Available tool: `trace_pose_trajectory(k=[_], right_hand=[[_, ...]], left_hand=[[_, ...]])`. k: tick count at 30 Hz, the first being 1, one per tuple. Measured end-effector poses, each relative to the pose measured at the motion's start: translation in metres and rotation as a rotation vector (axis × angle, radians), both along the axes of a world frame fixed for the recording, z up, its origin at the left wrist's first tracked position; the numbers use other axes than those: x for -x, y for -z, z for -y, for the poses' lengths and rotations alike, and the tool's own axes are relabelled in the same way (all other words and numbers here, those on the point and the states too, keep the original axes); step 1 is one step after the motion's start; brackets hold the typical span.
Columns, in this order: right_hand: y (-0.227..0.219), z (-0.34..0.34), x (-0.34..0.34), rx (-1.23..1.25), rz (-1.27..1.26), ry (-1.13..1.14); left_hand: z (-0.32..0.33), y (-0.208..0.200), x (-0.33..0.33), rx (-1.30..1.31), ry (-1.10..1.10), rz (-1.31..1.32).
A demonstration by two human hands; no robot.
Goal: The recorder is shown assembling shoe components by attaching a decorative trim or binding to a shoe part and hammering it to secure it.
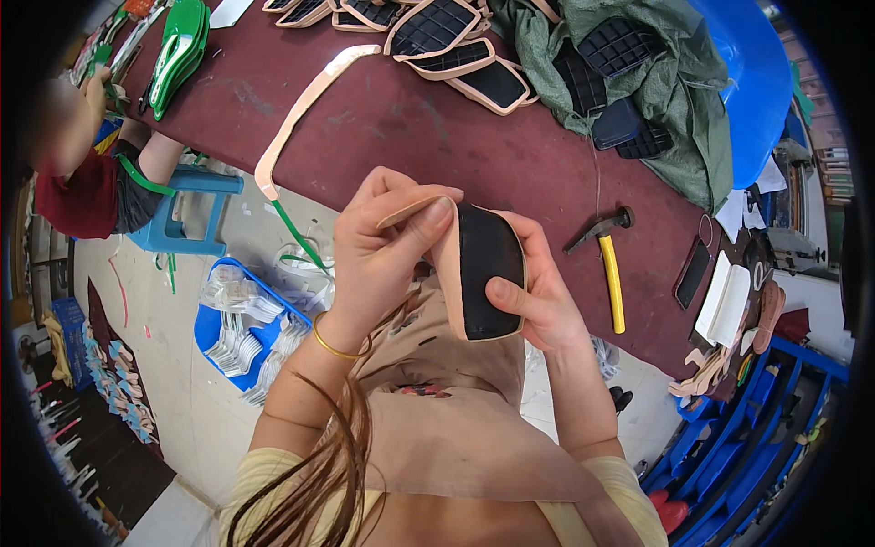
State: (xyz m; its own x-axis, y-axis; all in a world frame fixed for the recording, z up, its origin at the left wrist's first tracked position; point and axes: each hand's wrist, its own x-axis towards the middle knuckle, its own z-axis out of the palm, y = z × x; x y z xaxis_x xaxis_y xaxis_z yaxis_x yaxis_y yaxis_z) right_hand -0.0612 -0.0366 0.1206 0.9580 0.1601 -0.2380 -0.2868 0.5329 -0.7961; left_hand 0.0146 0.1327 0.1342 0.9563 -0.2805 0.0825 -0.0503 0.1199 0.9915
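My right hand [538,292] is closed around a curved black sole piece [492,273], its thumb pressed on the smooth black face. A beige strip [447,264] runs along the left side of this piece. The strip's upper end lies pinched between thumb and fingers of my left hand [387,232], and a loose flap sticks out to the left there. Both hands are in front of my apron, near the table's edge. On the table beyond them lies a long, bent beige strip [305,109]. From its near end a green ribbon [299,239] hangs over the edge.
Several black sole pieces with beige rims [436,32] lie at the table's far side, beside a green sack [674,118]. A yellow-handled hammer [612,283] and a phone [693,272] rest at right. A blue bin [208,333] stands on the floor. Another person [77,196] sits at left.
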Motion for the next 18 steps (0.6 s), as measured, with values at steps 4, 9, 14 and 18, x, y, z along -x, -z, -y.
trace_pose_trajectory(k=[4,9,14,18], right_hand=[[0.006,0.008,0.003,0.095,0.056,-0.013],[0.016,0.020,0.008,0.339,0.222,-0.073],[0.034,0.015,0.014,0.410,0.384,0.014],[0.038,0.011,0.012,0.467,0.368,-0.073]], left_hand=[[0.003,0.003,0.002,0.074,0.022,-0.106],[0.002,0.023,0.006,0.427,0.108,-0.539],[0.017,0.021,0.016,0.765,0.266,-1.020],[0.017,0.039,0.014,0.684,0.151,-0.897]])
